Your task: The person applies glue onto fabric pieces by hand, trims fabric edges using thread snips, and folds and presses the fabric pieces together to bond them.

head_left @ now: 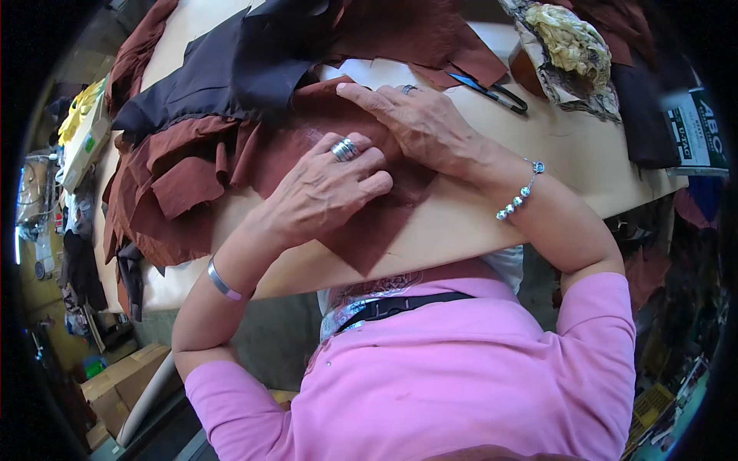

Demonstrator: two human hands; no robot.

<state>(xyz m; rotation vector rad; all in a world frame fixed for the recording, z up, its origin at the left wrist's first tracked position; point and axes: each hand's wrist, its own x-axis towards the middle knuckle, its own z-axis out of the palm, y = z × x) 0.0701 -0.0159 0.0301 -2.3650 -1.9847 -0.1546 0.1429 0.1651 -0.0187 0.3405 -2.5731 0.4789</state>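
A piece of reddish-brown fabric [377,238] lies in front of me on the table, one corner pointing toward my body. My left hand [327,184], with rings on one finger, is on this fabric; its fingers are curled in and closed on the cloth, the tips partly hidden. Just beyond it, my right hand [423,127] lies across the same fabric with the index finger stretched out along its far edge and the thumb side hidden. To the right of that hand rest thread snips [492,94] with a dark handle, beside more brown cloth [430,38].
Heaped brown pieces [173,200] and black fabric [215,84] cover the table's left side. A yellowish crumpled bundle [573,50] sits at the far right, near a green-and-white package [698,131]. The table's near edge [461,257] runs close to my waist. A cardboard box [127,384] stands low left.
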